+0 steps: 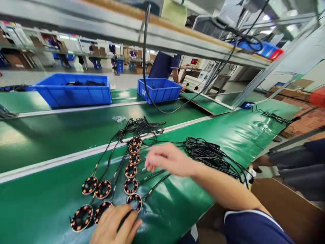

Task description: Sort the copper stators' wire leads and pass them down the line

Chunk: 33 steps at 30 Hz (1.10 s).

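My right hand (166,160) is above the green work surface (175,200), its fingers curled together beside a column of copper-wound stator rings (130,171). Thin wire ends show close to those fingertips; whether they are pinched cannot be made out. My left hand (114,225) lies low at the front, fingers bent and somewhat apart, over the edge of one stator ring (103,211) and near the lowest ring of the column (134,202). Two more rings (89,185) (103,189) and another (81,218) lie to the left. Black cables run from the rings.
Black cable bundles lie behind the rings (142,127) and to the right (205,150). Blue bins (78,95) (162,90) stand beyond the white rail. An overhead shelf (172,35) has a hanging cable. A person (162,66) works behind; an open carton (286,206) is at right.
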Motion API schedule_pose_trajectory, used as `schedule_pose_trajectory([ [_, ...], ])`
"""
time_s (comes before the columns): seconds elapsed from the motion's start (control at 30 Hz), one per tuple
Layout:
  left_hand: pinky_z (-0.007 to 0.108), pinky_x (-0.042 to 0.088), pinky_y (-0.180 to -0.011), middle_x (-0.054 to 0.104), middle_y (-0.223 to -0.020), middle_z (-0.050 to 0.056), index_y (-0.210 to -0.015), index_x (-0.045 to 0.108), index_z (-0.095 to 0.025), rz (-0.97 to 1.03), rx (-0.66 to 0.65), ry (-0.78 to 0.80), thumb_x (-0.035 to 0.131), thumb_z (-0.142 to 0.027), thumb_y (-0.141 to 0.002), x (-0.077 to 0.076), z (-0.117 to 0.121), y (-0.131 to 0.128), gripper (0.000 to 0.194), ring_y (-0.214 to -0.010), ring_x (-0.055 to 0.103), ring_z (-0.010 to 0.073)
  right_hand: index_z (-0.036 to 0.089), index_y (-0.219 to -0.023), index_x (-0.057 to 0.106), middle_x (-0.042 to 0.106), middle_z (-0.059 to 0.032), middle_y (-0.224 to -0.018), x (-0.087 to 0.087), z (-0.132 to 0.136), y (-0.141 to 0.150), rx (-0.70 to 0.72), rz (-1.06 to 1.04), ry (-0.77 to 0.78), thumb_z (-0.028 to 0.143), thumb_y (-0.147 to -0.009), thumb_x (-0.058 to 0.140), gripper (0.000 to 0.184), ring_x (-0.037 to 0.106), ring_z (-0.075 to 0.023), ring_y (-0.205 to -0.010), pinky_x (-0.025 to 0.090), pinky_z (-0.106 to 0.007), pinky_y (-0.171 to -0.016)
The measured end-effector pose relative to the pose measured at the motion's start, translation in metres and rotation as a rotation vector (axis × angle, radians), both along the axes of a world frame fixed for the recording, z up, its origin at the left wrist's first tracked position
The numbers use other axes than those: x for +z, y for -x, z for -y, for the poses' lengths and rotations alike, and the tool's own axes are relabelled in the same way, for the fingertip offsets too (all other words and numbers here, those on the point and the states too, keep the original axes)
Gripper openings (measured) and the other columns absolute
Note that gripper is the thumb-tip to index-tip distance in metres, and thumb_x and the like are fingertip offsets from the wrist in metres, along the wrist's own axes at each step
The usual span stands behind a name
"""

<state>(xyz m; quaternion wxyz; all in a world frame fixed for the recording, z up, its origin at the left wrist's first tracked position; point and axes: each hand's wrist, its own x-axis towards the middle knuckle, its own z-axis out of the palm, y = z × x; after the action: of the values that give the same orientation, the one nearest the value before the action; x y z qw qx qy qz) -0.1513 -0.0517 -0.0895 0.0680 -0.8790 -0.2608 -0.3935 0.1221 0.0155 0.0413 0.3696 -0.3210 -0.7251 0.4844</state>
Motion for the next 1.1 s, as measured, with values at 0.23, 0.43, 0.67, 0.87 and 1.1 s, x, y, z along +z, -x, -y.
schedule_pose_trajectory([
  [0.23,0.034,0.051,-0.088,0.072,-0.112,0.007,-0.119,0.069,-0.016,-0.153,0.030,0.168,0.049,-0.016,-0.103,-0.018,0.008,-0.017,0.025,-0.096,0.068,0.0178,0.013,-0.115,0.073,0.074,-0.0110,-0.106,-0.103,0.046,0.000,0.066,0.449,-0.034,0.032,-0.108,0.043,0.035,0.067,-0.0193,-0.095,0.050,-0.030,-0.087],
  [0.43,0.026,0.055,-0.075,0.072,-0.107,0.004,-0.123,0.070,-0.031,-0.277,-0.064,0.300,0.044,-0.008,-0.097,-0.013,0.003,-0.008,0.044,-0.088,0.069,0.0153,0.016,-0.099,0.068,0.068,-0.0013,-0.083,-0.127,0.037,0.003,0.170,0.247,0.464,0.030,-0.099,0.061,0.016,0.053,-0.0102,-0.064,0.041,-0.021,-0.062],
  [0.67,0.024,0.053,-0.087,0.067,-0.118,0.002,-0.123,0.069,-0.034,-0.282,-0.136,0.422,0.050,-0.028,-0.105,-0.002,-0.002,0.001,0.027,-0.097,0.068,0.0131,0.014,-0.109,0.064,0.072,-0.0071,-0.096,-0.129,0.049,-0.005,0.144,-0.054,0.629,0.039,-0.100,0.061,0.026,0.063,-0.0130,-0.077,0.050,-0.025,-0.072],
  [0.87,0.036,0.046,-0.099,0.069,-0.118,0.009,-0.126,0.065,-0.014,-0.292,0.051,0.264,0.056,-0.028,-0.103,0.010,-0.031,-0.006,0.028,-0.105,0.066,0.0219,0.017,-0.107,0.072,0.073,-0.0084,-0.110,-0.100,0.025,-0.012,-0.206,0.131,-0.032,0.031,-0.106,0.054,0.023,0.067,-0.0192,-0.103,0.050,-0.032,-0.095],
  [1.1,0.032,0.050,-0.090,0.073,-0.116,0.004,-0.123,0.066,-0.020,-0.379,-0.029,0.319,0.044,-0.022,-0.105,0.008,-0.046,-0.011,0.028,-0.099,0.070,0.0172,0.015,-0.098,0.069,0.071,-0.0029,-0.087,-0.135,0.003,0.003,0.039,0.172,0.304,0.030,-0.103,0.058,0.020,0.064,-0.0142,-0.076,0.049,-0.026,-0.073],
])
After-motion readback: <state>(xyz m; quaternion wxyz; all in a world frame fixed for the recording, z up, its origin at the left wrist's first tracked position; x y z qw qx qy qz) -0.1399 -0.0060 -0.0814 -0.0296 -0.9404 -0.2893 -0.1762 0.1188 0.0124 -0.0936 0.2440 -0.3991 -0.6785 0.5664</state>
